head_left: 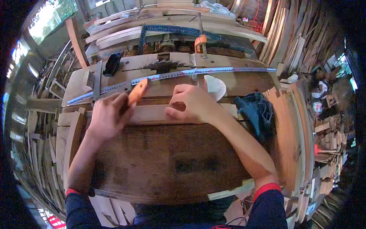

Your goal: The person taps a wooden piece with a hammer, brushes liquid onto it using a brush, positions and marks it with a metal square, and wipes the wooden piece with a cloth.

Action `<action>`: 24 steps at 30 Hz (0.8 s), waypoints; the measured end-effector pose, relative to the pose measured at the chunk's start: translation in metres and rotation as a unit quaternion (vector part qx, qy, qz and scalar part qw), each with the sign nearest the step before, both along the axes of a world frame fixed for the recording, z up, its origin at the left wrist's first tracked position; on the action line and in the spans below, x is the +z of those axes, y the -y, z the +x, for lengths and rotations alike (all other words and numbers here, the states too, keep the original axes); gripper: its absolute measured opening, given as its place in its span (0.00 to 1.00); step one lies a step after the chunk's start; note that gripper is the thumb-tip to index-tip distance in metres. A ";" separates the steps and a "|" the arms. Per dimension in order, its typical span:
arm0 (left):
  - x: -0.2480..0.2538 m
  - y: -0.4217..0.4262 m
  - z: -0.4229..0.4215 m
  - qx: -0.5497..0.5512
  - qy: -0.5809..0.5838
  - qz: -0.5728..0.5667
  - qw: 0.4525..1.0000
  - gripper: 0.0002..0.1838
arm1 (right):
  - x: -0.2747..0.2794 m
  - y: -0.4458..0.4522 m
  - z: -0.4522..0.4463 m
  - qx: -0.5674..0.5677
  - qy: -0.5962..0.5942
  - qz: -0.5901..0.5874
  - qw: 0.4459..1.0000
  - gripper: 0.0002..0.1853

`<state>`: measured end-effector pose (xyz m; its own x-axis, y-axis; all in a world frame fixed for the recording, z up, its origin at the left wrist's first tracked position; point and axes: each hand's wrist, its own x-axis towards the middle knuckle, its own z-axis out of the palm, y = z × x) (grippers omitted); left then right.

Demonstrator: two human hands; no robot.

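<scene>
An orange-brown wooden piece like a tool handle (pixel 138 92) sticks up from my left hand (pixel 108 116), whose fingers are wrapped round its lower end. My right hand (pixel 192 101) is curled, thumb towards fingers, above a pale wooden strip (pixel 148 114). A reddish-brown patch shows inside its grip, but I cannot tell what it is. Just behind that hand stands a white rounded object (pixel 215 87). A long measuring tape (pixel 167 75) lies across the bench beyond both hands.
A toothed circular saw blade (pixel 164 66) pokes up through the bench. Behind it are a blue metal square (pixel 171 29) and an orange clamp (pixel 200 42). A black object (pixel 112 64) lies left, a dark blue cloth (pixel 254 110) right. Stacked boards (pixel 291 141) line the right side.
</scene>
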<state>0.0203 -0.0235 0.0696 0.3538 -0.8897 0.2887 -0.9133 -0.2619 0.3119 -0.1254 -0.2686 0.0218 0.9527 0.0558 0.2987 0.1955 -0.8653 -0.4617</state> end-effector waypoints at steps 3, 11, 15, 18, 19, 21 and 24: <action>-0.003 0.005 -0.009 -0.005 -0.066 -0.013 0.998 0.13 | 0.004 -0.003 -0.001 -0.015 -0.027 -0.005 1.000 0.17; -0.028 0.002 -0.014 -0.021 -0.211 -0.094 0.973 0.11 | 0.002 -0.004 -0.002 -0.012 -0.008 -0.008 1.000 0.17; -0.007 0.001 0.002 0.052 -0.008 -0.016 0.998 0.11 | 0.003 -0.005 -0.004 -0.022 0.009 -0.023 0.999 0.16; -0.027 0.006 -0.014 0.006 -0.279 -0.086 0.956 0.13 | 0.001 -0.004 -0.001 -0.010 0.001 -0.028 1.000 0.17; -0.040 0.007 -0.015 -0.047 -0.289 -0.125 0.948 0.15 | 0.000 -0.004 0.000 -0.006 0.005 -0.028 1.000 0.16; -0.035 0.011 -0.023 -0.133 -0.245 -0.122 0.953 0.19 | -0.003 -0.002 0.001 -0.003 0.014 -0.029 0.999 0.15; -0.038 0.009 -0.010 -0.094 -0.050 -0.059 0.993 0.18 | -0.009 0.002 0.002 0.021 0.042 -0.014 0.999 0.12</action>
<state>0.0104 -0.0329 0.0311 0.2174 -0.9048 0.3661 -0.9052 -0.0466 0.4224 -0.1230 -0.2709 0.0130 0.9207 0.1049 0.3760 0.2694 -0.8678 -0.4176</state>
